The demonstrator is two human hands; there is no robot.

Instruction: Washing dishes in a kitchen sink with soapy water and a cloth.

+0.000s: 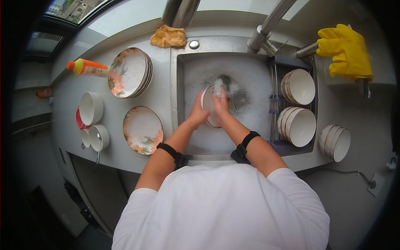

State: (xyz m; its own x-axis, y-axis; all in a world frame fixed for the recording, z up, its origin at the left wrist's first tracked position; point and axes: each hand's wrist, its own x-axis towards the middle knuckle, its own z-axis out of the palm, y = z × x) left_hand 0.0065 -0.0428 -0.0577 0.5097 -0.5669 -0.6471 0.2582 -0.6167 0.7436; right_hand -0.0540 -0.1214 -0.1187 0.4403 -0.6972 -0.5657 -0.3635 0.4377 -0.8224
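Over the sink (190,137), my left hand (197,114) grips the left rim of a white bowl (213,109) with a brown edge. The bowl is tilted, its inside turned to the right. My right hand (221,103) lies against the bowl's inner side. White foam (217,86) clings about its fingertips; whether a sponge is hidden in that foam I cannot tell. Cloudy, sudsy water (250,131) fills the basin, with a darker, rippled patch (240,98) just right of my hands.
Left of the sink are stacked floral plates (131,72), a single plate (143,129), white bowls (91,108), a spoon (99,147) and a detergent bottle (90,68). Bowls (300,86) stand in a rack (273,103) at right. A faucet (259,37), orange cloth (168,36) and yellow gloves (347,51) are behind.
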